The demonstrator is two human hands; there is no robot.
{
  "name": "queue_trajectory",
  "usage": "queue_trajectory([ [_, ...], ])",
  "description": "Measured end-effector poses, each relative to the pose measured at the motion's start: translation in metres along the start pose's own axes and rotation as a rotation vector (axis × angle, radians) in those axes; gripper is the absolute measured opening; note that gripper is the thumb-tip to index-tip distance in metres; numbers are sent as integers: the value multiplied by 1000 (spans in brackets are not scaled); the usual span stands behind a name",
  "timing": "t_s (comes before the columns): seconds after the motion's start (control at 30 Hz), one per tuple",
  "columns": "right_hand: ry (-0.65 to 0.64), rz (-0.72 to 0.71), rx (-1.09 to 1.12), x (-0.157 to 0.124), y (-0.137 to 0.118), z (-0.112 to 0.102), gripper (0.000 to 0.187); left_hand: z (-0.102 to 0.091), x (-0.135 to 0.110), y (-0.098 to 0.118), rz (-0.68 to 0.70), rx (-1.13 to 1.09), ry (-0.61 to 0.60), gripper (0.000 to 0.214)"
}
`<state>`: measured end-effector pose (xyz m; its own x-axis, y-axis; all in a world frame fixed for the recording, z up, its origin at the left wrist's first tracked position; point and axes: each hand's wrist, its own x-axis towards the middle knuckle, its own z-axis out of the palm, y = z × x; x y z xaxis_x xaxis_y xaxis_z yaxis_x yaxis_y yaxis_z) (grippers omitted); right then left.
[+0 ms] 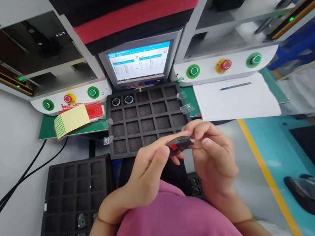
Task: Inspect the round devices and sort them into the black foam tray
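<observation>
Pink shirt (171, 224) nearest, left hand (147, 171) clamps device (182, 144) by near edge of tray (126, 154), presumably for steadiness; right hand (216, 153) meets 1 end, grip indeterminable.

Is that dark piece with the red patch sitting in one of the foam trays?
No, the dark piece is held up in the hands.

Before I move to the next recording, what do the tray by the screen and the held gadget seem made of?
Tray: probably foam, matte dark grey, judging by its grainy surface. Gadget: possibly plastic, dark and seemingly glossy, given faint highlights; glass can't be ruled out.
</observation>
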<state>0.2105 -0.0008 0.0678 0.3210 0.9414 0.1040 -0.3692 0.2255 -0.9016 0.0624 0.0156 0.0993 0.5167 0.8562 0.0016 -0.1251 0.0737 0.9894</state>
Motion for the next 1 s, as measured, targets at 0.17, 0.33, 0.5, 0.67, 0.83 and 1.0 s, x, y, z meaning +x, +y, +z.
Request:
queue_trajectory([
  [0.17, -86, -29, -73, -7, -2, 0, 21, 4, 1, -4, 33, 74, -14, 42],
  [0.33, -211, -33, -36, -8, -3, 1, 15, 9, 3, -2, 99, 406, 10, 18],
  [0.5, -177, -52, 6, -8, -1, 4, 8, 12, 6, -5, 270, 527, -10, 17],
  [0.67, -167, -153, 67, -11, 8, 11, 7, 13, 6, -9, 348, 606, 24, 20],
  [0.83, -161, -276, 76, -16, 16, 15, 12, 12, 2, -9, 386, 653, 36, 22],
  [1.0, -180, -310, 116, -16, 21, 21, 10, 8, -2, -5, 454, 701, 64, 23],
])
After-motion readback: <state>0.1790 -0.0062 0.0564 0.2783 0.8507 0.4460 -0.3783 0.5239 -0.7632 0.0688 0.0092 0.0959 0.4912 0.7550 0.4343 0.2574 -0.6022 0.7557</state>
